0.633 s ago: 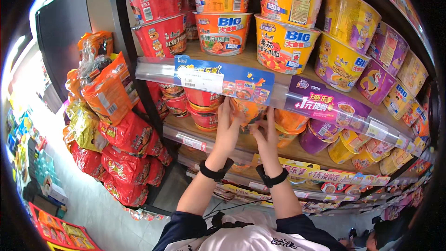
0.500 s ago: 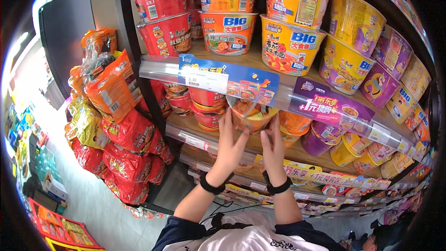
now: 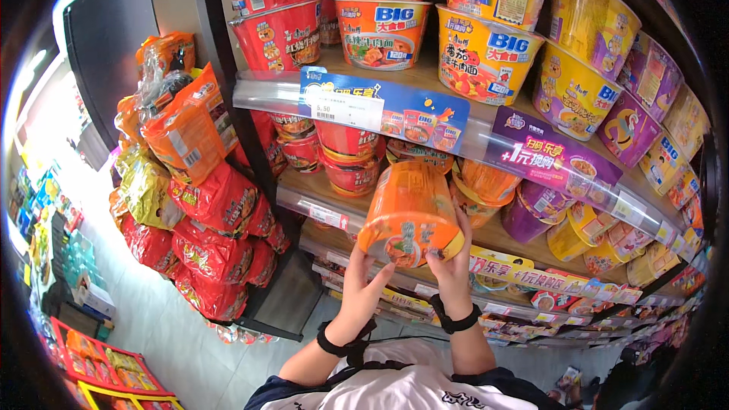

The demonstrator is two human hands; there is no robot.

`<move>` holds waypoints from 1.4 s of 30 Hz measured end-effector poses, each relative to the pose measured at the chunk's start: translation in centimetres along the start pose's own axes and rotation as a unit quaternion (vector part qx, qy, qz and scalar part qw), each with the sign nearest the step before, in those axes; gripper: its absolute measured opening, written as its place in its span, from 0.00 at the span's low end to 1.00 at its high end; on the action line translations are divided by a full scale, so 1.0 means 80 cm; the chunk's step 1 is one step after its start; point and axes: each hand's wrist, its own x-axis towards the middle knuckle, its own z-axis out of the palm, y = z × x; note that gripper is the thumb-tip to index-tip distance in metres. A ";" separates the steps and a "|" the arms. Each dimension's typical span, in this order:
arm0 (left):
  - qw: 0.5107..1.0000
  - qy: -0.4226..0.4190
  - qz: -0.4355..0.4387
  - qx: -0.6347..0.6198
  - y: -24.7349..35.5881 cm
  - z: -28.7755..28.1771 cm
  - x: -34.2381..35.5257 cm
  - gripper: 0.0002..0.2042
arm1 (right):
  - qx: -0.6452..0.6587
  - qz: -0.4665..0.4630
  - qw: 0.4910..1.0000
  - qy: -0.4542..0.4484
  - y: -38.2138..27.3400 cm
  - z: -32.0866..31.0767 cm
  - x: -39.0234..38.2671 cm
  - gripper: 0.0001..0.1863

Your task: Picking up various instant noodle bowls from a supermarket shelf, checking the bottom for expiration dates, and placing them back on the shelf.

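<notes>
An orange instant-noodle cup (image 3: 410,209) with a clear plastic top is tilted toward me, just in front of the middle shelf. My left hand (image 3: 363,288) grips its lower left and my right hand (image 3: 449,266) grips its right side; both are closed on it, with some fingertips hidden behind the cup. Red cups (image 3: 349,171) are stacked to its left on the shelf. More orange cups (image 3: 486,178) and purple ones (image 3: 531,216) stand to its right.
An upper shelf holds large red, orange, yellow and purple cups (image 3: 486,61) above a rail with promotional signs (image 3: 569,159). Bagged noodle packs (image 3: 213,220) are piled at the left beside tiled floor (image 3: 220,376). A lower shelf edge (image 3: 547,281) runs below my hands.
The orange cup has come out from under the upper rail toward me and down, held in both hands. Both hands have moved lower and nearer to my body.
</notes>
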 end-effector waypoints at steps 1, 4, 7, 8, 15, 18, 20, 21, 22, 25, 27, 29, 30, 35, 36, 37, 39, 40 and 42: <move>0.999 0.010 -0.018 -0.037 0.004 -0.002 -0.003 0.29 | 0.039 0.010 0.999 -0.021 -0.010 0.003 0.000 0.43; 0.994 0.014 0.010 -0.107 0.021 -0.012 -0.011 0.30 | -0.003 -0.066 0.996 -0.057 -0.014 -0.003 -0.008 0.47; 0.996 0.021 0.047 -0.072 0.022 -0.028 -0.026 0.31 | -0.127 -0.161 0.974 -0.096 -0.026 -0.014 -0.015 0.47; 0.996 0.034 0.067 -0.057 0.029 -0.028 -0.030 0.30 | -0.218 -0.200 0.943 -0.156 -0.031 -0.020 -0.017 0.47; 0.883 0.094 0.360 0.285 0.056 -0.035 -0.038 0.18 | -0.173 -0.152 0.967 -0.110 -0.062 -0.004 -0.030 0.16; 0.887 0.096 0.370 0.257 0.070 -0.033 -0.040 0.17 | -0.162 -0.116 0.970 -0.138 -0.075 0.001 -0.028 0.15; 0.906 0.099 0.333 0.243 0.069 -0.034 -0.050 0.16 | -0.152 -0.199 0.963 -0.105 -0.075 0.015 -0.028 0.17; 0.925 0.096 0.297 0.218 0.070 -0.032 -0.054 0.16 | -0.154 -0.198 0.963 -0.103 -0.077 0.015 -0.029 0.17; 0.925 0.094 0.297 0.216 0.073 -0.030 -0.057 0.16 | -0.149 -0.216 0.961 -0.087 -0.077 0.015 -0.030 0.18; 0.949 0.083 0.198 0.232 0.078 -0.025 -0.061 0.14 | -0.104 -0.159 0.978 -0.084 -0.073 0.012 -0.037 0.23; 0.939 0.105 0.291 0.150 0.076 -0.018 -0.059 0.14 | -0.062 -0.084 0.990 -0.097 -0.073 0.012 -0.038 0.25; 0.916 0.117 0.378 0.057 0.072 -0.006 -0.054 0.15 | -0.038 -0.112 0.986 -0.119 -0.078 0.006 -0.032 0.26; 0.897 0.133 0.421 0.021 0.069 -0.009 -0.054 0.15 | -0.031 -0.110 0.986 -0.125 -0.073 0.012 -0.034 0.26; 0.969 0.022 0.233 -0.081 0.045 -0.044 -0.051 0.18 | -0.183 -0.221 0.953 -0.095 -0.040 0.017 -0.069 0.32; 0.976 -0.005 0.194 -0.103 0.049 -0.052 -0.048 0.18 | -0.177 -0.222 0.954 -0.100 -0.042 0.024 -0.074 0.32; 0.976 -0.030 0.175 -0.123 0.052 -0.060 -0.045 0.19 | -0.248 -0.223 0.939 -0.089 -0.045 0.033 -0.079 0.36; 0.970 -0.098 0.150 -0.162 0.059 -0.071 -0.037 0.19 | 0.001 -0.129 0.983 -0.132 -0.035 0.036 -0.094 0.51; 0.963 -0.137 0.145 -0.181 0.060 -0.075 -0.033 0.19 | 0.030 -0.106 0.984 -0.140 -0.033 0.030 -0.099 0.51; 0.942 -0.224 0.153 -0.199 0.062 -0.085 -0.020 0.20 | 0.005 -0.122 0.980 -0.160 -0.039 0.034 -0.101 0.51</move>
